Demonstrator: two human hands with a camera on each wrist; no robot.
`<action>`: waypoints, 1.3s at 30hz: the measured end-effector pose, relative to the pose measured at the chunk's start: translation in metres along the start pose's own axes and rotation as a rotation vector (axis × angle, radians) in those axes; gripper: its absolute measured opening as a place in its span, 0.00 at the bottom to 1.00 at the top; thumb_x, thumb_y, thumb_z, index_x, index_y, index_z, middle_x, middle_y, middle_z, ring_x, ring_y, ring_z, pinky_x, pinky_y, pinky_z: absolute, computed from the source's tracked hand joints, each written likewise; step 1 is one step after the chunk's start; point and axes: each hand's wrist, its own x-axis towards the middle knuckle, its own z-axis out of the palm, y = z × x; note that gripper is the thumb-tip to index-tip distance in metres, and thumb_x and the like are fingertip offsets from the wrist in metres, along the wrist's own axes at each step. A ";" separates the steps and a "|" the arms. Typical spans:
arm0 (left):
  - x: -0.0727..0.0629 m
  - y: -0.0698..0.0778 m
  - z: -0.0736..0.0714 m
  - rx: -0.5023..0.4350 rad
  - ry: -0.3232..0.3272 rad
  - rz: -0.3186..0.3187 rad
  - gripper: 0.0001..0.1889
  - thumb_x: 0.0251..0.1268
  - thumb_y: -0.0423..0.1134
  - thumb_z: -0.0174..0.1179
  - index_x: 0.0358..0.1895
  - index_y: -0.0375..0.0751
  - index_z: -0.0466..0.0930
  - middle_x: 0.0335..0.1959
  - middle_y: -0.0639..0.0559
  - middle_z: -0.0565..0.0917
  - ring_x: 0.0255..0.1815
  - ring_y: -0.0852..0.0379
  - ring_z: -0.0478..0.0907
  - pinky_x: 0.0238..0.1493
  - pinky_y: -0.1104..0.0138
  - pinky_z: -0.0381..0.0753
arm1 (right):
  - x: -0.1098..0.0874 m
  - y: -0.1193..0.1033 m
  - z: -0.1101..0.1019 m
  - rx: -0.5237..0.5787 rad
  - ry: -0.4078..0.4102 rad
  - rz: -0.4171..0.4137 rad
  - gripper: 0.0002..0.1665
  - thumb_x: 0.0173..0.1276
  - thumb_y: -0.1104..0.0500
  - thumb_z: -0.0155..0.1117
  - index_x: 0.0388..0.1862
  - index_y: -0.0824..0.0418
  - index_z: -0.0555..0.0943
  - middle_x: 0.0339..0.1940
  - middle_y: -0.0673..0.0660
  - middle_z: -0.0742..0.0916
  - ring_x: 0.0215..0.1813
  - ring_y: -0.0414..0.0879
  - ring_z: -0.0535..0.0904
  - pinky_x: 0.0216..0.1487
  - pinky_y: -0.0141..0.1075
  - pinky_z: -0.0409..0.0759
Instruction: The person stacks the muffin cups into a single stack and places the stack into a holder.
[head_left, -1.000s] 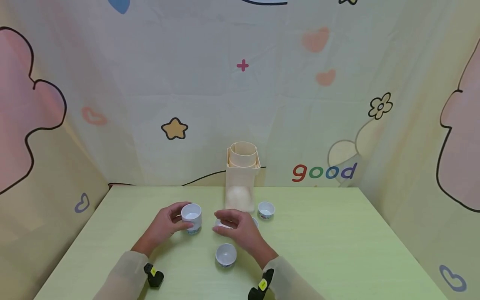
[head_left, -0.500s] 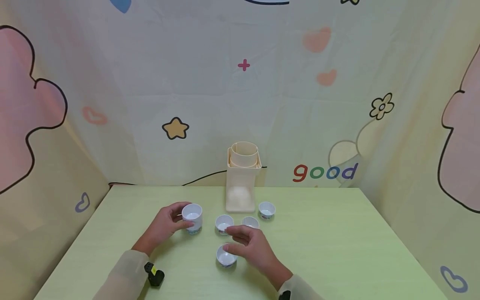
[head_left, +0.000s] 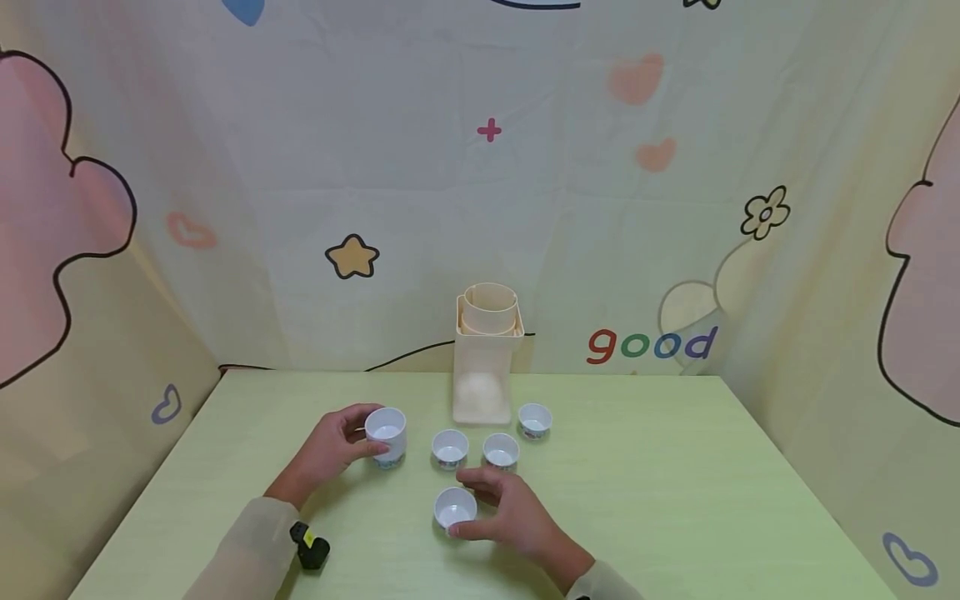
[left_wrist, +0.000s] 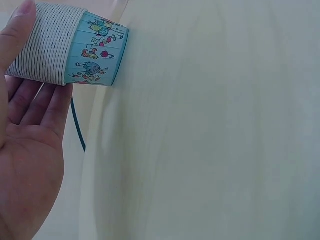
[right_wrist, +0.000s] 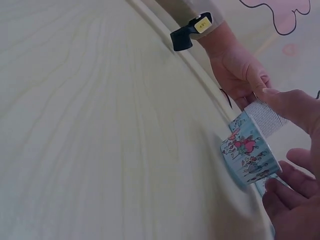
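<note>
My left hand grips a stack of paper cups, its thumb on the near side and its fingers behind. In the left wrist view the nested white rims show above a light-blue printed wall. My right hand is around a single paper cup standing on the table; the thumb lies at its near side and the fingers curve past its far side. The right wrist view shows this blue cup between spread thumb and fingertips; firm contact cannot be made out. Two more paper cups stand just beyond.
Another paper cup stands farther back on the right. A cream cup holder with a round tube on top stands at the back of the pale-green table. A printed curtain hangs behind and at both sides.
My right hand has moved back toward me and right, from over the middle cups down to the nearest single cup. My left hand keeps holding the stack in place.
</note>
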 end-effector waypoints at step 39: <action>0.001 -0.002 -0.002 -0.015 -0.012 -0.013 0.36 0.57 0.41 0.76 0.70 0.38 0.74 0.66 0.39 0.80 0.66 0.40 0.79 0.61 0.63 0.85 | 0.001 0.004 0.008 -0.198 0.045 -0.013 0.33 0.52 0.54 0.86 0.57 0.59 0.85 0.53 0.52 0.89 0.57 0.48 0.85 0.59 0.28 0.79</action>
